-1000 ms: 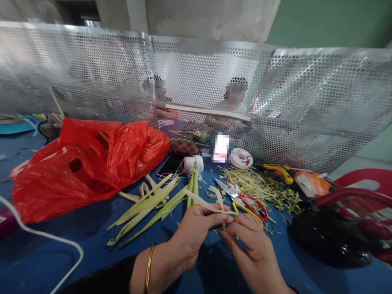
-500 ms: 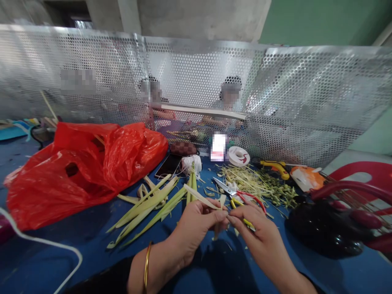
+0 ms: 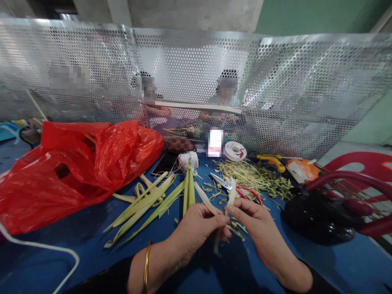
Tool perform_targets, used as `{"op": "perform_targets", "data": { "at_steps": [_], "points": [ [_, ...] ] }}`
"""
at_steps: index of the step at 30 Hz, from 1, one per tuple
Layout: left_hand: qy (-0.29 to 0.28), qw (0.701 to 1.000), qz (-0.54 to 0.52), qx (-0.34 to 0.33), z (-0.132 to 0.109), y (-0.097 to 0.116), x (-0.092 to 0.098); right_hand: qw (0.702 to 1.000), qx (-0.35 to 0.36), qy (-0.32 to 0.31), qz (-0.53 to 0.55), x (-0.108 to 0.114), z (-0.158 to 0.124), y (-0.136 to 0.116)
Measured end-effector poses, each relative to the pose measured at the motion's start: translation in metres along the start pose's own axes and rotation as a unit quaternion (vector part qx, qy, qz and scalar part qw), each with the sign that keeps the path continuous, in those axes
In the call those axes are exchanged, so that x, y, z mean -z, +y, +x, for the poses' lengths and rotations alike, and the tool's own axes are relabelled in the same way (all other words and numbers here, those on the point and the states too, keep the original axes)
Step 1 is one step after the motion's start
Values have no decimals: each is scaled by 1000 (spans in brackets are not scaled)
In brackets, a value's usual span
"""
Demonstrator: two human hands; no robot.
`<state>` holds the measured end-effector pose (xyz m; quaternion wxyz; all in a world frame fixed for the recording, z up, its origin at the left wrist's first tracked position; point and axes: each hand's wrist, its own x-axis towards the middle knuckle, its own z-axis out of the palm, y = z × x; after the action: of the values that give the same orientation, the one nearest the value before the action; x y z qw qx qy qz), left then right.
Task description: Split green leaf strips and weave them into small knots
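My left hand (image 3: pixel 196 230), a gold bangle at its wrist, is closed in a pinch on a pale leaf strip (image 3: pixel 204 197) that slants up to the left. Another pale leaf strip (image 3: pixel 232 192) stands up between the hands, pinched by the thumb and fingers of my right hand (image 3: pixel 260 228). Its lower end passes behind my left fingers, and a tail hangs below. Just beyond my right hand lie red-handled scissors (image 3: pixel 249 192), blades pointing left. Long green-yellow leaves (image 3: pixel 147 204) lie left of my left hand, and more upright leaves (image 3: pixel 189 190) lean toward a white thread spool (image 3: pixel 188 160).
A red plastic bag (image 3: pixel 122 151) covers the left; a white cable (image 3: pixel 39 245) runs before it. A black kettle-like pot (image 3: pixel 315 220) stands right. Plant scraps (image 3: pixel 241 175), a ribbon reel (image 3: pixel 235 151) and a yellow-handled tool (image 3: pixel 272 159) lie beyond. Two people sit behind a perforated metal screen (image 3: pixel 190 65).
My right hand has moved slightly up and right and now grips the upright strip, which stands taller. The yellow handles seen beneath my right hand before are now hidden. The view has shifted slightly.
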<state>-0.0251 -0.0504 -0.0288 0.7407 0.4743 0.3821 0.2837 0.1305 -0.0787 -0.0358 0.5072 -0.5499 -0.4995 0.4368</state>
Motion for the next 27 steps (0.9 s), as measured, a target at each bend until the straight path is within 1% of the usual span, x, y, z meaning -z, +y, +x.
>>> {"op": "perform_targets", "data": {
  "at_steps": [2,4,7,8,10,12,13,14,16,18,20,22,24,25,27],
  "points": [
    [-7,1000,0,9,1,-2,0,1000,1,18,4,-1,-2,2],
    [-16,1000,-5,21,1,-3,0,999,8,32,-15,-1,-2,4],
    [-11,999,-29,35,2,-4,1,999,3,28,-36,2,4,6],
    [-6,998,-43,40,2,-4,1,999,8,39,-37,4,6,6],
    [2,996,-78,40,2,-1,1,994,44,93,-47,9,9,7],
    [14,994,-106,26,2,2,1,976,120,150,-99,12,8,6],
    [22,993,-114,14,2,4,1,964,166,155,-141,13,6,5],
    [32,993,-118,2,2,6,1,948,214,144,-188,13,4,4],
    [45,991,-121,-15,1,8,0,911,291,97,-275,11,-2,3],
    [48,990,-127,-23,0,9,0,881,325,71,-337,8,-8,2],
    [45,990,-134,-30,0,9,0,866,326,89,-369,5,-12,2],
    [43,989,-135,-40,0,8,-1,865,309,113,-380,2,-14,2],
    [52,988,-141,-44,0,8,-1,874,281,122,-378,0,-15,3],
    [58,986,-146,-46,0,8,-1,882,264,114,-372,-1,-15,4],
    [67,984,-156,-50,0,7,-1,910,225,77,-339,-3,-14,6]
  ]
}}
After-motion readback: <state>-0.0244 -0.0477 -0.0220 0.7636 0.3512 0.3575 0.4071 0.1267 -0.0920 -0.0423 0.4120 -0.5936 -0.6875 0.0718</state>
